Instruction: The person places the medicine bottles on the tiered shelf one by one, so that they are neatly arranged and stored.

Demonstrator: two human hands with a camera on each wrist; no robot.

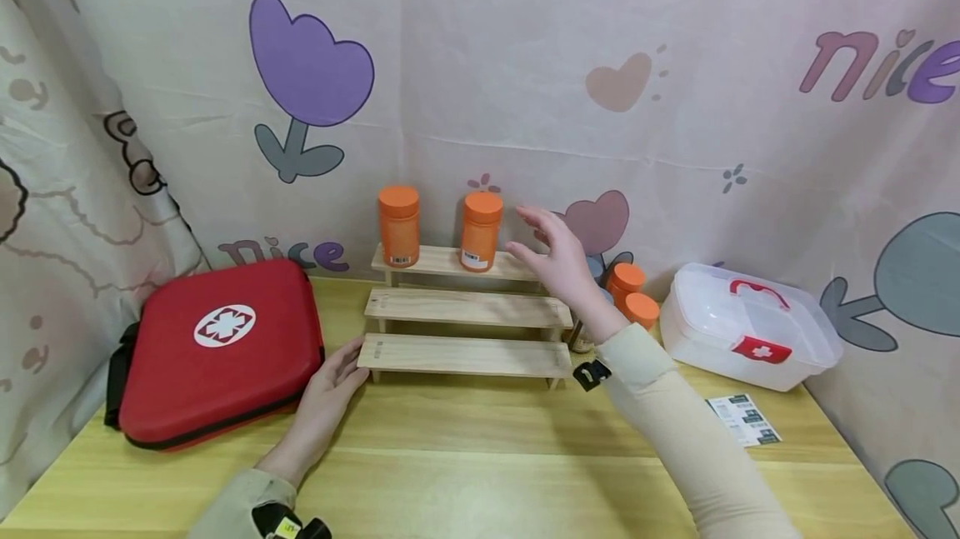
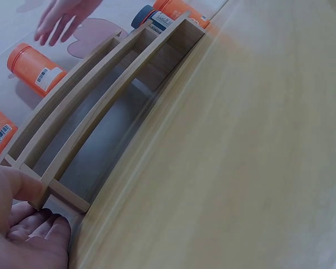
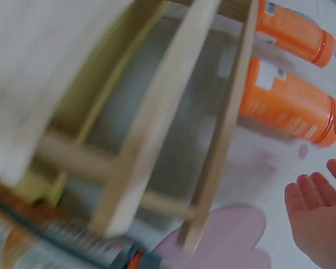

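A three-tier wooden rack (image 1: 465,356) stands on the table. My left hand (image 1: 326,401) holds its lower left corner, thumb and fingers around the end of the bottom tier in the left wrist view (image 2: 17,224). Two orange bottles stand upright on the top tier, one at the left end (image 1: 399,227) and one right of the middle (image 1: 480,232). My right hand (image 1: 558,260) hovers just right of the second bottle, fingers spread and holding nothing. The right wrist view shows that hand (image 3: 319,218) apart from the nearer bottle (image 3: 291,103).
A red case (image 1: 225,356) lies left of the rack. Behind my right forearm are more orange-capped bottles (image 1: 626,276), partly hidden. A clear box with a red handle (image 1: 742,322) stands at the right, with a printed sheet (image 1: 744,420) in front. A patterned curtain (image 1: 480,64) hangs behind.
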